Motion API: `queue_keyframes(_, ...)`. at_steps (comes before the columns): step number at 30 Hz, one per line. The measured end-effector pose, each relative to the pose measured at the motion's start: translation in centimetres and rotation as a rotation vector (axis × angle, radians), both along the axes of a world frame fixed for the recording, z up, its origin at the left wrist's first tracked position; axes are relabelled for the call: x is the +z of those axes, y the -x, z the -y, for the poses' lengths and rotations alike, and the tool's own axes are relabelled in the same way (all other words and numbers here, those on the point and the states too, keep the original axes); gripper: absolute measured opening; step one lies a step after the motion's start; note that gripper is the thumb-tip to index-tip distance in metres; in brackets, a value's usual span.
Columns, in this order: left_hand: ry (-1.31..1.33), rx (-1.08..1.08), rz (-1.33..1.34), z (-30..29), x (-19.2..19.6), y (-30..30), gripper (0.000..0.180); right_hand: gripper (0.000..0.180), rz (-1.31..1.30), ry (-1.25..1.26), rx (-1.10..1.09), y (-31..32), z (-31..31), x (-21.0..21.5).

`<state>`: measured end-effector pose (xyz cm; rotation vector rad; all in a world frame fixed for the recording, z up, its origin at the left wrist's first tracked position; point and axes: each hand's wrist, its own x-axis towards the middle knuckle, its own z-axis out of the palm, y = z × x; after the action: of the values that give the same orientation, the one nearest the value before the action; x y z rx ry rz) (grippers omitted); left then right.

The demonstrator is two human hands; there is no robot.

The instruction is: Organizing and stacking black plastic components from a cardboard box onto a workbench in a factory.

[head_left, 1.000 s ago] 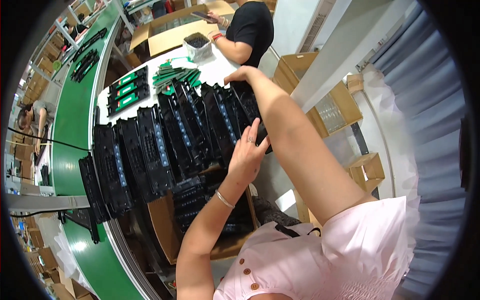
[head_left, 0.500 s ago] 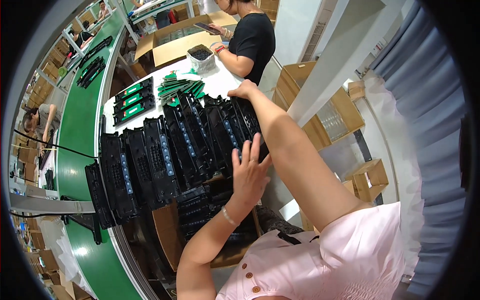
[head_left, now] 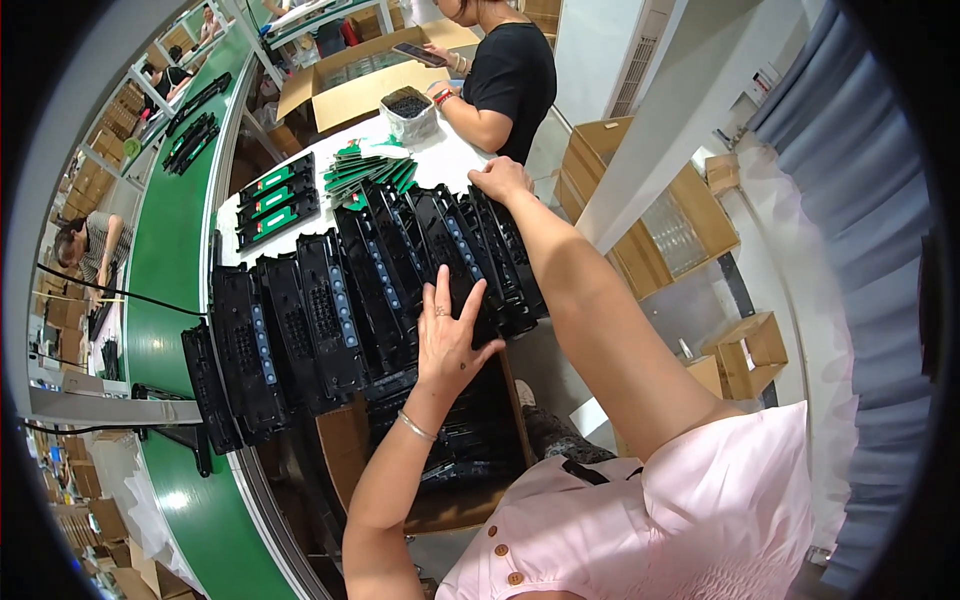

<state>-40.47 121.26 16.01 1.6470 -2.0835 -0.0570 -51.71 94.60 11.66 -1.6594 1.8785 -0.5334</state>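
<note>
Two bare hands at a row of long, black, ribbed plastic parts on a white table.
The left hand is open with its fingers spread, over the near ends of parts right of the row's middle; whether it touches them, I cannot tell. The right hand has its fingers bent at the far end of the rightmost parts; whether it grips one cannot be told. Several parts carry a line of pale blue round dots. Beyond the row lie a fanned heap of green-and-white flat pieces and three black frames with green panels; an open brown cardboard box holding more black parts sits below the table's near edge.
</note>
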Motion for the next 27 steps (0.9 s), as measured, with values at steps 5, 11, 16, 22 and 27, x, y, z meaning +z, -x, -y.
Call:
queue_keyframes(5, -0.006, -0.015, -0.151, 0.5, -2.2, -1.2, 0.058, 0.051, 0.032, -0.065, 0.067, 0.0, -0.2, 0.9)
queue_keyframes(11, 0.174, 0.017, -0.129, 4.8, 2.6, -2.2, 0.046, 0.062, -0.262, -0.187, 0.147, 0.9, 0.5, 2.5)
queue_keyframes(16, 0.278, 0.209, 0.105, 17.3, 1.4, -7.8, 0.04, 0.059, -0.225, -0.126, 0.154, 0.1, -0.4, 2.8)
queue_keyframes(22, -0.487, 0.485, 0.105, 22.7, -1.2, -11.4, 0.083, 0.046, -0.146, -0.022, 0.054, -1.0, -3.2, 1.5)
queue_keyframes(27, -0.543, 0.38, 0.048, 22.3, -1.3, -9.9, 0.08, 0.044, -0.183, -0.024, 0.006, -0.5, -2.5, 2.1)
